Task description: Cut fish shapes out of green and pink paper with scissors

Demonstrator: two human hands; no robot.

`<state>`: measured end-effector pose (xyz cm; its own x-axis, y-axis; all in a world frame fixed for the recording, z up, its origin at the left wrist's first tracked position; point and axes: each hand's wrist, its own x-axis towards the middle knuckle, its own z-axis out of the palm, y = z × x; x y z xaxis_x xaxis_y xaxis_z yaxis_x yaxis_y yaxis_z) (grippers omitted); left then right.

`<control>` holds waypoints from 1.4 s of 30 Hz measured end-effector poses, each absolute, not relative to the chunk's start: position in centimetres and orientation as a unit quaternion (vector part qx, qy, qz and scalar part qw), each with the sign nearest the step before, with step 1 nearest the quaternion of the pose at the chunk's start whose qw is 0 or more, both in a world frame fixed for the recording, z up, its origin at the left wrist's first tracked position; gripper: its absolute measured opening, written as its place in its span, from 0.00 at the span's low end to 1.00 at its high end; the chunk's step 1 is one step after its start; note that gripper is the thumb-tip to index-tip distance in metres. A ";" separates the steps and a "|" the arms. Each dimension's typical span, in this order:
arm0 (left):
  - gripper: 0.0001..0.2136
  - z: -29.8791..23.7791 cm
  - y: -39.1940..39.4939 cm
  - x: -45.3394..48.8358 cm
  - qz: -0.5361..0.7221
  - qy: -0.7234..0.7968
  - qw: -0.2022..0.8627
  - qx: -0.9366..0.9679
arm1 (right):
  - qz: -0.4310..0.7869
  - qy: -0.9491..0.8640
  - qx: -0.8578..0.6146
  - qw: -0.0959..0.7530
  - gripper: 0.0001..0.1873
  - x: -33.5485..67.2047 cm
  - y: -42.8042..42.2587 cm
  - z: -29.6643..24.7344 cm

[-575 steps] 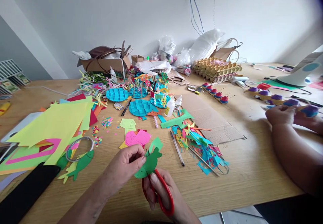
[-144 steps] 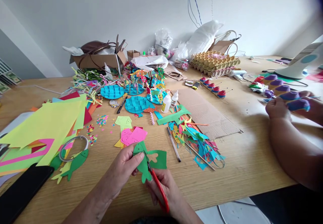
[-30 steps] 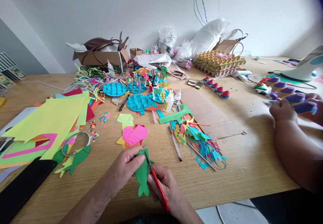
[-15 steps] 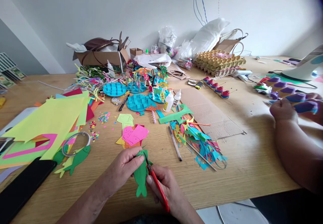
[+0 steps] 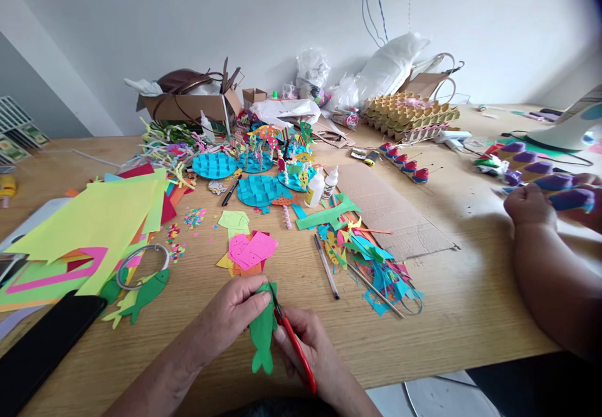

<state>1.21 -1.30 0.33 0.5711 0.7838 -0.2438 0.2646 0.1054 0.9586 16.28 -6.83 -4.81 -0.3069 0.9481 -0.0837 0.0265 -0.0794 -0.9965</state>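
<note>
Both hands are working: left hand (image 5: 230, 313) is pinching the green paper fish (image 5: 261, 338) steady while right hand (image 5: 314, 355) is gripping red scissors (image 5: 295, 348) at its edge.

A plain white wall (image 5: 211, 22) runs across the far side and meets a grey sloping panel (image 5: 32, 84) at the far left. Thin cords (image 5: 374, 9) hang down the wall right of centre. A broad surface (image 5: 470, 316) of pale wood grain spans the scene from left to right. Below its near edge, a strip of light floor (image 5: 395, 399) shows. The light is soft and even, with faint shadows.
</note>
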 end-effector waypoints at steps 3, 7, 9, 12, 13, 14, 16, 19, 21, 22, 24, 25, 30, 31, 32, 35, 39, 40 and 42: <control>0.13 0.3 -1.3 1.1 0.206 0.410 0.620 0.637 | 0.591 -0.556 -0.436 0.389 0.27 16.4 -6.9 -4.9; 0.13 0.2 -1.3 1.0 0.203 0.411 0.619 0.638 | 0.597 -0.554 -0.429 0.391 0.26 16.5 -7.0 -5.1; 0.13 0.3 -1.2 1.0 0.199 0.413 0.616 0.641 | 0.599 -0.554 -0.427 0.391 0.26 16.6 -7.0 -5.2; 0.13 0.5 -0.9 0.9 0.182 0.402 0.623 0.646 | 0.600 -0.554 -0.425 0.390 0.26 16.6 -7.0 -5.2; 0.13 0.6 -0.8 0.8 0.175 0.397 0.626 0.648 | 0.600 -0.553 -0.427 0.390 0.26 16.6 -7.1 -5.2; 0.12 0.7 -0.7 0.8 0.169 0.394 0.629 0.649 | 0.599 -0.553 -0.429 0.389 0.26 16.6 -7.1 -5.1; 0.12 1.0 -0.6 0.7 0.159 0.392 0.628 0.653 | 0.595 -0.555 -0.436 0.384 0.27 16.6 -7.0 -5.0; 0.13 1.2 -0.5 0.5 0.149 0.391 0.625 0.659 | 0.588 -0.566 -0.443 0.372 0.27 16.7 -7.0 -4.8; 0.13 1.2 -0.6 0.4 0.149 0.393 0.622 0.661 | 0.587 -0.570 -0.443 0.366 0.27 16.7 -7.0 -4.8; 0.13 1.1 -0.6 0.3 0.152 0.395 0.619 0.661 | 0.588 -0.570 -0.443 0.365 0.27 16.7 -7.0 -4.8; 0.13 1.1 -0.6 0.2 0.159 0.400 0.615 0.661 | 0.593 -0.565 -0.443 0.365 0.27 16.7 -7.0 -4.9; 0.13 1.0 -0.6 0.1 0.161 0.399 0.615 0.661 | 0.596 -0.563 -0.441 0.364 0.27 16.7 -7.1 -4.9; 0.13 1.0 -0.3 0.1 0.146 0.379 0.622 0.670 | 0.614 -0.559 -0.421 0.367 0.26 16.6 -7.1 -5.1; 0.13 1.1 -0.3 0.1 0.142 0.375 0.621 0.674 | 0.612 -0.562 -0.418 0.367 0.26 16.6 -7.1 -5.1; 0.13 1.1 -0.3 0.1 0.136 0.371 0.620 0.678 | 0.608 -0.566 -0.418 0.367 0.25 16.6 -7.1 -5.0; 0.13 1.1 -0.3 0.2 0.125 0.371 0.617 0.682 | 0.599 -0.573 -0.423 0.367 0.25 16.7 -7.0 -4.8; 0.13 1.1 -0.3 0.1 0.114 0.373 0.635 0.667 | 0.607 -0.561 -0.424 0.369 0.24 16.8 -7.0 -4.7; 0.12 1.2 -0.3 0.1 0.110 0.373 0.639 0.664 | 0.611 -0.557 -0.424 0.369 0.23 16.8 -7.0 -4.7; 0.12 1.3 -0.2 0.1 0.102 0.370 0.646 0.660 | 0.620 -0.550 -0.421 0.369 0.23 16.8 -7.1 -4.9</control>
<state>0.06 -0.20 1.26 0.7056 0.6199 -0.3433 0.3565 0.1082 0.9280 16.85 -7.10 -4.87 -0.3735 0.9203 -0.1163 0.0062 -0.1229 -0.9924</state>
